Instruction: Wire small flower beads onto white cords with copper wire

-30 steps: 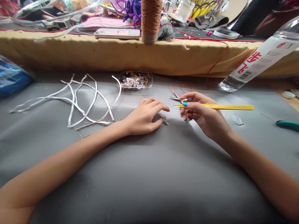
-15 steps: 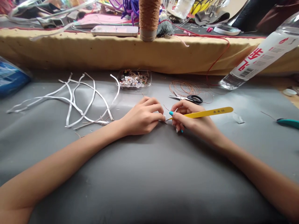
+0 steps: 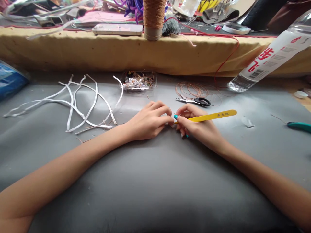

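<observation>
- Left arm (image 3: 73, 161) reaches in from the lower left, bare.
- Left hand (image 3: 153, 120) lies palm down, fingers curled, thumb mostly hidden.
- Right arm (image 3: 262, 174) slants in from the lower right, bare.
- Right hand (image 3: 191, 121) pinches thumb against forefinger, near the left fingertips.

On the counter (image 3: 145, 181), the straps (image 3: 84, 116) lie left of the tray (image 3: 138, 89), with beads (image 3: 137, 83) in it. Right of the tray is the wire (image 3: 187, 83), the scissors (image 3: 193, 102) just before it, the tweezers (image 3: 211, 116) nearer. The bottle (image 3: 264, 63) tilts farther right. Behind, on the shelf (image 3: 97, 48), the phone (image 3: 118, 29) lies left of the spool (image 3: 153, 19).
</observation>
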